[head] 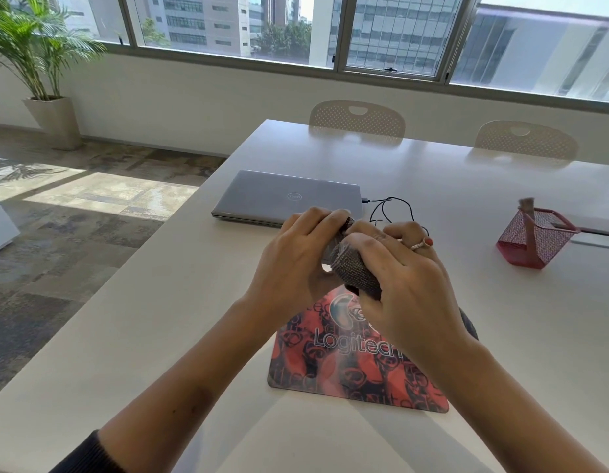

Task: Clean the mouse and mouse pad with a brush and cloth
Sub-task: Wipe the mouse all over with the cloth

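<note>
Right above the mouse pad (pixel 356 367), both hands are raised and meet around a grey cloth (pixel 356 268). The left hand (pixel 296 254) has its fingers curled over the top of the cloth bundle, and the right hand (pixel 402 285), which wears a ring with a red stone (pixel 423 244), grips the cloth from the other side. The mouse itself cannot be seen; if it is inside the cloth, the hands hide it. A thin black cable (pixel 391 209) runs from behind the hands to the side of a closed grey laptop (pixel 286 196), whose lid carries the round "Dell" logo. The mouse pad lies flat on the white table (pixel 159 336), just in front of the person. It is red and dark with a swirling pattern, and the white word "Logitech" is printed across it, with the end partly covered by the right wrist. Well apart, to the right, a red mesh holder (pixel 535 238) stands on the table with a brush (pixel 527 213) in it, bristles up.
</note>
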